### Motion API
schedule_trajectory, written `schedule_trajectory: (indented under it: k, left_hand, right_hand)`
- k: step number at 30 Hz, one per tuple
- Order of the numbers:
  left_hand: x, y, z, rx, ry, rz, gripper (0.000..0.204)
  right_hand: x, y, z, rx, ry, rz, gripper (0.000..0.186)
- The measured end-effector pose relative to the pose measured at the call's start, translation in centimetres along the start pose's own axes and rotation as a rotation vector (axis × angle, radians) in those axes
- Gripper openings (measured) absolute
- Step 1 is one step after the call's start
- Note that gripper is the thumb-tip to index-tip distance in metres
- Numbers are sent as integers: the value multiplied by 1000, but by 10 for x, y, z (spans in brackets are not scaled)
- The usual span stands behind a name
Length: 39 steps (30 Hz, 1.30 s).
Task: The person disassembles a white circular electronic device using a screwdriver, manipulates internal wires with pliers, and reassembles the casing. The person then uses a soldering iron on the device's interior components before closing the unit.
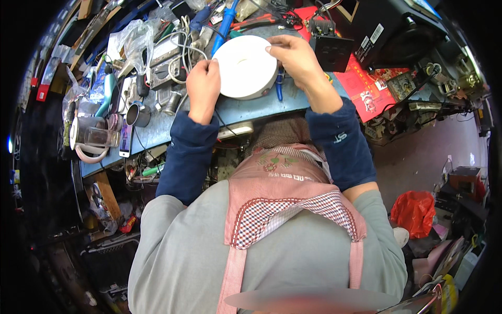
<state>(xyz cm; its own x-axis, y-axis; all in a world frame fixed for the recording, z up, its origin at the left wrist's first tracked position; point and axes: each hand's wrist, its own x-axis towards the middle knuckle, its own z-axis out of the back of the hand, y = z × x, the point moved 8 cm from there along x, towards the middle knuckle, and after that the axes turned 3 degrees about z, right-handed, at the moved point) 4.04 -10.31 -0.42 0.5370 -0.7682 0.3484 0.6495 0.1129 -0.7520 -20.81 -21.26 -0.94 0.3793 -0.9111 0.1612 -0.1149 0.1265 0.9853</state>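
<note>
A round white appliance [243, 68] with a smooth, pale top is tilted at the near side of the blue workbench. A small reddish spot shows on its near right side. My left hand [204, 83] grips its left rim, thumb up along the edge. On the opposite side, my right hand [298, 58] pinches the upper right rim between thumb and fingers; some fingertips are hidden. A white cable [184, 48] loops beside my left hand, but I cannot tell whether it joins the appliance. Just below my right hand lies a blue-handled tool [279, 86].
On the left crowd a clear plastic bag [137, 42], a metal cup [138, 114], a phone [125, 138] and a glass jug [97, 137]. A blue soldering iron [225, 29] lies beyond the appliance. Right are a black box [330, 52] and red sheets [361, 89].
</note>
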Motion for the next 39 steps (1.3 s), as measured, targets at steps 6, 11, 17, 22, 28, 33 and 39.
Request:
schedule_trajectory:
  k: [6, 11, 17, 22, 28, 33, 39]
  left_hand:
    - [-21, -36, 5, -959, 157, 243, 63]
    - [-24, -16, 0, -1424, 460, 499, 64]
    - [-56, -9, 8, -1236, 591, 536, 61]
    - [-63, -8, 12, -1151, 606, 455, 87]
    - [-71, -10, 14, -1164, 597, 308, 100]
    - [-75, -12, 6, -1180, 613, 346, 98]
    - [-76, -10, 4, -1219, 613, 349, 95]
  right_hand:
    - [-61, 77, -12, -22, -13, 453, 46]
    - [-140, 109, -64, -562, 46, 1143, 40]
    - [-181, 64, -75, -666, 162, 1301, 31]
    - [-197, 43, -79, -662, 312, 1283, 30]
    - [-170, 38, -25, -488, -73, 833, 38]
    - [-148, 18, -16, -390, -100, 465, 51]
    - [-147, 12, -18, -385, -59, 408, 51]
